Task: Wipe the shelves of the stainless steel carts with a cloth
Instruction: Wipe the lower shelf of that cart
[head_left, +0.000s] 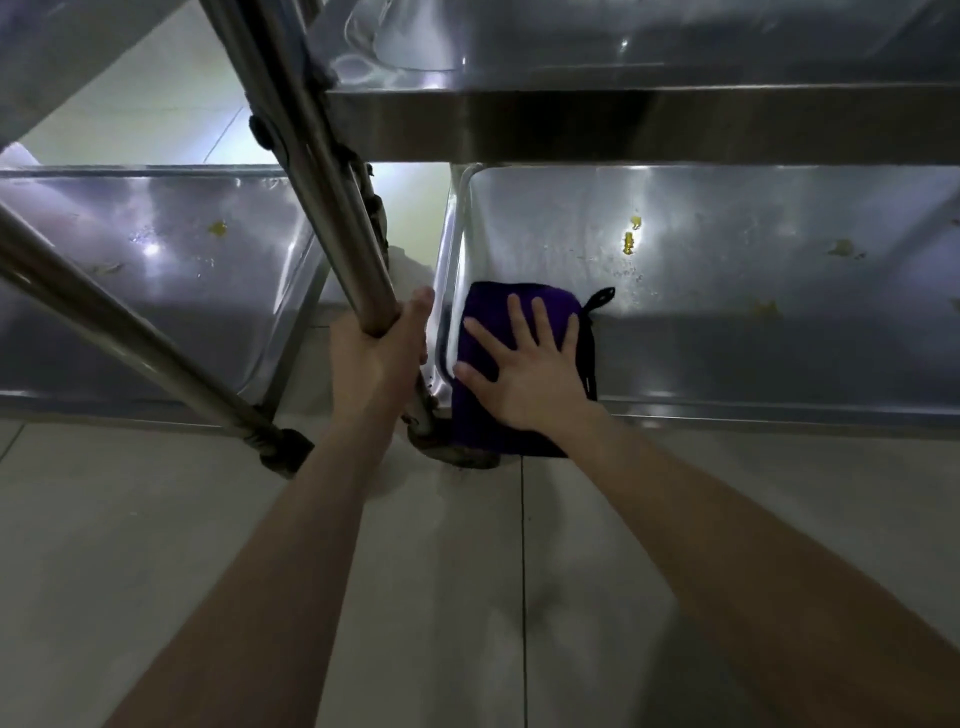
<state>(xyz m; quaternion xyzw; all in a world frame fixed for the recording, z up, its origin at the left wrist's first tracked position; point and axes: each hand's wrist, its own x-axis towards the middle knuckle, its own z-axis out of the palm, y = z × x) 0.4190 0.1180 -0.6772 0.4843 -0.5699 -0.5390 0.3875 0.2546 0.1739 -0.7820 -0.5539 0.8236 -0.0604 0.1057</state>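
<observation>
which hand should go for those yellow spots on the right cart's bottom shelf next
Right. The right hand lies flat on the purple cloth on that shelf, with the yellow spots farther in beyond it. The left hand grips the cart post and holds no cloth.

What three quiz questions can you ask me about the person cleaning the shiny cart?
1. True or false: the right hand lies flat on the purple cloth.
2. What does the left hand grip? A the metal post, B a bucket, C a broom.
3. Fill in: the bits on the shelf beyond the cloth are ___ in colour.
Key: 1 true; 2 A; 3 yellow.
</observation>
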